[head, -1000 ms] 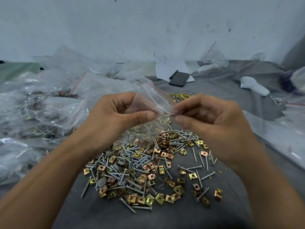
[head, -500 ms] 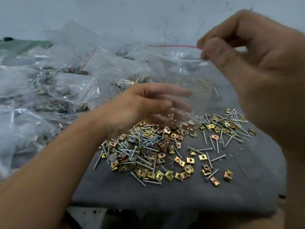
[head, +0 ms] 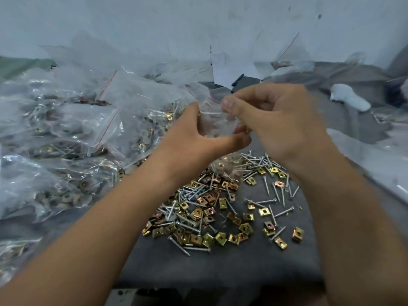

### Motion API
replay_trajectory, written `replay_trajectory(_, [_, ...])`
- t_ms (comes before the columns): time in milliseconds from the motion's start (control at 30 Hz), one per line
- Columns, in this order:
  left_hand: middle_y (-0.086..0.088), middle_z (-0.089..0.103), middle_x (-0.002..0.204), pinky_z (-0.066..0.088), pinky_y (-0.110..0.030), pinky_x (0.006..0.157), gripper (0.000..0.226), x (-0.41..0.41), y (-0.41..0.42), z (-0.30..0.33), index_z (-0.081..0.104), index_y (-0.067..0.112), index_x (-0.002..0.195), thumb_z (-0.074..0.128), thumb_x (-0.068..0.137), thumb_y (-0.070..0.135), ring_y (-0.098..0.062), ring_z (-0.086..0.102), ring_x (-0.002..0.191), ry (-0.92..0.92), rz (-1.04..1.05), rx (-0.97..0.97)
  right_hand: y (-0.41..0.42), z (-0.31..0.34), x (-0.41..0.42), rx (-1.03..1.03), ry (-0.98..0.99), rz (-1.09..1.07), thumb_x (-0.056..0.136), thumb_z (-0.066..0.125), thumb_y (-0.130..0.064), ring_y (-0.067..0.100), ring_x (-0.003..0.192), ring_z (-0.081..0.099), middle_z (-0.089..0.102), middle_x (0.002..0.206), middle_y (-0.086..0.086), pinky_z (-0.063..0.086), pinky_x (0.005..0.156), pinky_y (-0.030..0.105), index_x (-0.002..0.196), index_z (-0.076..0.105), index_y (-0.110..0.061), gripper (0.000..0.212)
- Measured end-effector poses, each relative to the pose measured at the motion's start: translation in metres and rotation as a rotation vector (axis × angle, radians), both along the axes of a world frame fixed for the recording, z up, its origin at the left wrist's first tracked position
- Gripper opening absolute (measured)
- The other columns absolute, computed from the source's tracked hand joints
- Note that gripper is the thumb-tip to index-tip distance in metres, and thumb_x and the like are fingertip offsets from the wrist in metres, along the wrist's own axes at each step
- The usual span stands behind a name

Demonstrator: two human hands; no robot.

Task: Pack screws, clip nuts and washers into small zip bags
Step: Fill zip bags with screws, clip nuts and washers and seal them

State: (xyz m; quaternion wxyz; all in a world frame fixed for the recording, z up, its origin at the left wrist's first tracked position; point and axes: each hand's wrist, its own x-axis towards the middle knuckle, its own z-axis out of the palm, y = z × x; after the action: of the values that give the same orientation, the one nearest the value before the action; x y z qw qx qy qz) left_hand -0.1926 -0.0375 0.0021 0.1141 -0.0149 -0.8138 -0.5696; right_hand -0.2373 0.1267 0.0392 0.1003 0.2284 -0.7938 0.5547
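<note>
We hold a small zip bag [head: 217, 120] up between both hands, just above the loose hardware, so that whatever slips from it would fall back onto the pile rather than off the edge. Our left hand [head: 196, 138] curls around the bag's lower part, thumb stretched under it, cradling the body of the bag; our right hand [head: 271, 120] pinches its upper edge by the red zip line between thumb and fingers, which we judge is either to spread the mouth or to press it closed; motion blur keeps us from telling which, or what the bag holds. Below, on the grey cloth-covered surface [head: 220, 266], screws [head: 268, 200] and brass-coloured clip nuts [head: 221, 238] lie spread thin and within easy reach, likely so single pieces can be picked out. A round pale washer [head: 170, 217] shows among them. To our left the filled bags [head: 72, 133] are heaped aside, clear of the sorting area. A dark phone [head: 248, 81] and papers sit far back by the wall.
</note>
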Motion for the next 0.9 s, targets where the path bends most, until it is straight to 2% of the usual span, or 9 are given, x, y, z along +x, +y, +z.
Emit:
replay_trajectory(100, [0.013, 0.077, 0.117, 0.061, -0.026, 0.09, 0.06, -0.001, 0.004, -0.002, 0.059, 0.027, 0.128, 0.09, 0.081, 0.048, -0.004, 0.073, 0.109, 0.044, -0.014, 0.037, -0.001, -0.001, 0.002, 0.01, -0.002, 0.029, 0.089, 0.081, -0.036, 0.01, 0.071, 0.073, 0.077, 0.077, -0.004, 0.058, 0.064, 0.026, 0.084, 0.08, -0.028, 0.009])
replay_trajectory(200, [0.012, 0.078, 0.11, 0.058, -0.021, 0.081, 0.047, 0.001, 0.007, 0.001, 0.062, 0.024, 0.122, 0.087, 0.085, 0.041, -0.002, 0.075, 0.102, 0.115, -0.018, 0.078, 0.007, -0.002, 0.005, -0.003, 0.005, 0.074, 0.091, 0.078, -0.039, 0.018, 0.082, 0.076, 0.079, 0.084, -0.001, 0.065, 0.077, 0.041, 0.093, 0.083, -0.025, 0.015])
replay_trajectory(300, [0.011, 0.078, 0.108, 0.058, -0.021, 0.08, 0.046, 0.002, 0.004, 0.003, 0.064, 0.025, 0.121, 0.088, 0.085, 0.04, -0.005, 0.075, 0.098, 0.135, 0.006, 0.075, 0.032, 0.0, 0.005, -0.093, -0.042, 0.164, 0.1, 0.064, -0.046, 0.018, 0.09, 0.076, 0.077, 0.102, 0.001, 0.064, 0.074, 0.034, 0.109, 0.08, -0.025, 0.028])
replay_trajectory(367, [0.009, 0.078, 0.112, 0.06, -0.026, 0.084, 0.051, 0.0, -0.002, 0.006, 0.064, 0.022, 0.125, 0.088, 0.084, 0.041, -0.008, 0.076, 0.101, 0.157, 0.025, 0.105, 0.054, -0.004, -0.002, -0.114, -0.028, 0.03, 0.101, 0.061, -0.046, 0.015, 0.086, 0.074, 0.076, 0.102, 0.001, 0.061, 0.069, 0.03, 0.109, 0.079, -0.024, 0.029])
replay_trajectory(467, [0.005, 0.079, 0.113, 0.058, -0.021, 0.082, 0.051, 0.0, -0.007, 0.012, 0.064, 0.016, 0.126, 0.085, 0.085, 0.037, -0.01, 0.076, 0.104, 0.221, 0.066, 0.181, 0.084, -0.027, -0.02, 0.157, 0.005, -0.254, 0.096, 0.072, -0.033, 0.015, 0.073, 0.068, 0.073, 0.08, -0.003, 0.055, 0.067, 0.037, 0.091, 0.078, -0.025, 0.011])
replay_trajectory(533, [0.007, 0.079, 0.11, 0.056, -0.023, 0.082, 0.044, 0.0, -0.008, 0.014, 0.066, 0.02, 0.122, 0.083, 0.085, 0.039, -0.009, 0.075, 0.103, 0.224, 0.129, 0.181, 0.091, -0.044, -0.026, 0.429, -0.08, -0.276, 0.091, 0.079, -0.029, 0.009, 0.072, 0.065, 0.07, 0.075, -0.01, 0.047, 0.066, 0.029, 0.082, 0.075, -0.031, 0.009])
replay_trajectory(633, [0.01, 0.079, 0.106, 0.052, -0.029, 0.081, 0.034, -0.001, -0.01, 0.013, 0.068, 0.027, 0.115, 0.081, 0.088, 0.044, -0.007, 0.075, 0.097, 0.186, 0.216, 0.154, 0.084, -0.061, -0.028, 0.605, -0.134, -0.244, 0.087, 0.083, -0.025, -0.004, 0.075, 0.06, 0.07, 0.08, -0.015, 0.045, 0.068, 0.023, 0.09, 0.078, -0.03, 0.007])
replay_trajectory(733, [0.011, 0.079, 0.105, 0.054, -0.018, 0.076, 0.037, 0.001, -0.012, 0.014, 0.069, 0.024, 0.118, 0.08, 0.089, 0.044, -0.005, 0.074, 0.094, 0.187, 0.235, 0.152, 0.072, -0.065, -0.028, 0.614, -0.043, -0.239, 0.093, 0.077, -0.03, -0.005, 0.076, 0.057, 0.067, 0.087, -0.013, 0.042, 0.067, 0.013, 0.103, 0.079, -0.026, 0.011])
replay_trajectory(900, [0.004, 0.079, 0.108, 0.057, -0.043, 0.095, 0.036, 0.0, -0.015, 0.011, 0.069, 0.025, 0.115, 0.076, 0.091, 0.051, -0.02, 0.074, 0.103, 0.18, 0.244, 0.086, 0.055, -0.069, -0.028, 0.877, -0.071, -0.317, 0.094, 0.068, -0.054, 0.028, 0.103, 0.063, 0.07, 0.108, 0.006, 0.054, 0.091, 0.044, 0.107, 0.075, -0.019, 0.038])
